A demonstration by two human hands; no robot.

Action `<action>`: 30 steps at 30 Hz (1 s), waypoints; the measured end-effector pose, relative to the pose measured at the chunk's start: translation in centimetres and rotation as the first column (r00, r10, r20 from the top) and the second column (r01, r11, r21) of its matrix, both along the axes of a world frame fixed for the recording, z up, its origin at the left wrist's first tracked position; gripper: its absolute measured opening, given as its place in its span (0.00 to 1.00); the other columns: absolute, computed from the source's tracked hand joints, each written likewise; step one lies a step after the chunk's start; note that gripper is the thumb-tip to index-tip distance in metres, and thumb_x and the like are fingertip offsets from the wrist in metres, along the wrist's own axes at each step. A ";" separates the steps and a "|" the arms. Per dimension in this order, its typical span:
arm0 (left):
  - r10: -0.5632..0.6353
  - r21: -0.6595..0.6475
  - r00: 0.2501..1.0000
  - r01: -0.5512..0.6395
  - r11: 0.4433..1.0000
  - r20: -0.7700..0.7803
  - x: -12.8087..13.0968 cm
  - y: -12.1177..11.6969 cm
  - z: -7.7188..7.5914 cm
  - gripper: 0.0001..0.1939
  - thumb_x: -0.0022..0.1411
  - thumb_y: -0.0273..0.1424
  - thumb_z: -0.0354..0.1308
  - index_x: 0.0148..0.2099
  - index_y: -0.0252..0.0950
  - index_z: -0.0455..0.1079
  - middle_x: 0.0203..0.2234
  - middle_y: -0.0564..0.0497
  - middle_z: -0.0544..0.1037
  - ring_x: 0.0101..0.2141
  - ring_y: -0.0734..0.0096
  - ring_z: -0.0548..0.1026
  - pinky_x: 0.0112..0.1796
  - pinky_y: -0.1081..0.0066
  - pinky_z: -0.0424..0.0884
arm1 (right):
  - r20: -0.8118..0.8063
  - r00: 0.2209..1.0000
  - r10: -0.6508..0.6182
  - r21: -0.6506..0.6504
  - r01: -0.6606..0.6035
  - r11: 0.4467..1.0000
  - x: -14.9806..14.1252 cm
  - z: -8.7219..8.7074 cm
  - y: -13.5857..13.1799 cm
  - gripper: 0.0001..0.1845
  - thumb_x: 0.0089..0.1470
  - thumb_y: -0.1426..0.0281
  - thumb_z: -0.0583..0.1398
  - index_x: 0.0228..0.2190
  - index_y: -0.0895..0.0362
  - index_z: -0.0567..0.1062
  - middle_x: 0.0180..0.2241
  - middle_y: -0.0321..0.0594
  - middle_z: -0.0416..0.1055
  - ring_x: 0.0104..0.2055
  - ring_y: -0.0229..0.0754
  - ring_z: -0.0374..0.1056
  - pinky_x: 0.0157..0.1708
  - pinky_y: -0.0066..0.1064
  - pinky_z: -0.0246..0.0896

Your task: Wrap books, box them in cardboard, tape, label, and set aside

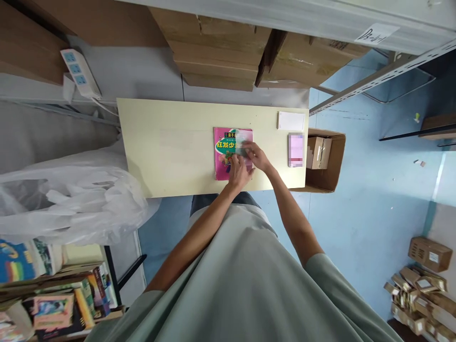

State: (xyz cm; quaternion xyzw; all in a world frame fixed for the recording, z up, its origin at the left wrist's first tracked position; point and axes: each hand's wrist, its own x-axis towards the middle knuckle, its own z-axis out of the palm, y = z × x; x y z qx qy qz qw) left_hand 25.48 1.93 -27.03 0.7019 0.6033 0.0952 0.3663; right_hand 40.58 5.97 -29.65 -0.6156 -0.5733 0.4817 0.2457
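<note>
A pink and green children's book (221, 167) with yellow Chinese lettering lies flat on the pale yellow table (167, 147). My left hand (239, 175) rests on the lower right of its cover, fingers on the surface and holding nothing I can see. Beside it my right hand (258, 156) reaches in from the right, fingertips closed on a pale, see-through sheet (241, 137). That sheet covers part of the title; its material is unclear. Both hands hide the lower right of the cover.
On the table's right lie a white pad (290, 120) and a pinkish-purple packet (296, 150). An open carton (337, 164) stands past that end. Left are a plastic bag (71, 199) and stacked books (85, 299). A shelf beam (302, 23) crosses above.
</note>
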 end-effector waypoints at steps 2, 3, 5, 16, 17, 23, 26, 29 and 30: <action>0.021 -0.039 0.995 -0.025 0.999 -0.101 1.2 0.4 0.0 0.36 0.61 0.39 0.79 0.62 0.32 0.66 0.62 0.26 0.70 0.65 0.28 0.71 0.66 0.40 0.72 | 0.121 0.991 0.058 -0.019 -0.056 0.998 0.2 0.4 1.6 0.22 0.74 0.67 0.53 0.62 0.53 0.77 0.68 0.50 0.74 0.62 0.51 0.75 0.63 0.47 0.76; 0.036 -0.062 0.989 -0.045 0.997 -0.144 1.7 0.5 0.0 0.39 0.59 0.39 0.81 0.64 0.32 0.66 0.64 0.25 0.70 0.66 0.26 0.70 0.63 0.41 0.74 | 0.184 0.979 0.088 -0.030 -0.084 0.996 0.2 0.6 2.4 0.24 0.73 0.70 0.53 0.64 0.54 0.76 0.68 0.50 0.73 0.61 0.50 0.76 0.63 0.46 0.76; 0.057 -0.117 0.977 -0.083 0.990 -0.208 2.8 0.8 0.2 0.42 0.58 0.37 0.81 0.67 0.31 0.65 0.66 0.23 0.67 0.67 0.23 0.68 0.59 0.41 0.77 | 0.299 0.942 0.154 -0.060 -0.142 0.988 -0.1 1.1 3.9 0.25 0.72 0.73 0.55 0.66 0.56 0.75 0.68 0.51 0.72 0.63 0.52 0.73 0.64 0.46 0.74; -0.026 -0.143 0.999 0.031 0.989 0.040 0.5 1.5 0.7 0.23 0.64 0.18 0.65 0.61 0.30 0.74 0.60 0.28 0.74 0.64 0.37 0.75 0.67 0.47 0.72 | 0.642 0.579 0.503 -0.095 -0.590 0.802 0.7 5.8 4.5 0.36 0.67 0.83 0.54 0.72 0.59 0.72 0.74 0.56 0.68 0.76 0.62 0.62 0.72 0.55 0.64; -0.035 -0.125 0.997 0.044 0.991 0.068 -0.1 1.3 0.9 0.24 0.65 0.17 0.62 0.62 0.31 0.74 0.61 0.28 0.74 0.63 0.39 0.76 0.66 0.48 0.73 | 0.664 0.550 0.507 -0.086 -0.617 0.782 0.9 6.0 4.5 0.38 0.67 0.83 0.53 0.74 0.60 0.70 0.75 0.57 0.66 0.78 0.61 0.59 0.73 0.55 0.63; 0.015 -0.069 0.974 0.000 0.998 0.225 -4.0 0.3 2.4 0.30 0.64 0.14 0.52 0.66 0.34 0.73 0.63 0.33 0.77 0.63 0.46 0.77 0.61 0.52 0.78 | 0.719 0.427 0.548 -0.092 -0.724 0.684 1.0 8.0 8.1 0.32 0.66 0.82 0.56 0.68 0.61 0.77 0.73 0.53 0.71 0.77 0.58 0.61 0.74 0.56 0.58; 0.092 -0.053 0.939 -0.079 0.995 0.330 -6.4 -0.4 3.8 0.29 0.69 0.18 0.51 0.68 0.37 0.72 0.65 0.38 0.78 0.64 0.51 0.78 0.62 0.57 0.78 | 0.716 0.380 0.585 -0.103 -0.772 0.628 0.1 9.9 11.5 0.19 0.67 0.74 0.62 0.57 0.59 0.85 0.61 0.53 0.82 0.69 0.62 0.68 0.68 0.56 0.63; 0.203 -0.072 0.900 -0.190 0.979 0.387 -8.7 -1.4 6.0 0.25 0.76 0.25 0.51 0.71 0.35 0.71 0.65 0.37 0.80 0.61 0.52 0.82 0.62 0.58 0.78 | 0.703 0.354 0.616 -0.108 -0.804 0.585 -1.6 12.0 14.8 0.13 0.68 0.63 0.67 0.49 0.55 0.87 0.52 0.50 0.85 0.61 0.62 0.70 0.60 0.51 0.68; 0.249 -0.088 0.885 -0.234 0.968 0.392 -9.4 -1.8 6.7 0.23 0.78 0.28 0.51 0.71 0.35 0.71 0.63 0.37 0.82 0.58 0.52 0.83 0.60 0.59 0.78 | 0.700 0.347 0.624 -0.117 -0.806 0.580 -2.4 12.6 15.7 0.14 0.67 0.59 0.69 0.48 0.53 0.88 0.51 0.49 0.86 0.60 0.62 0.71 0.57 0.50 0.69</action>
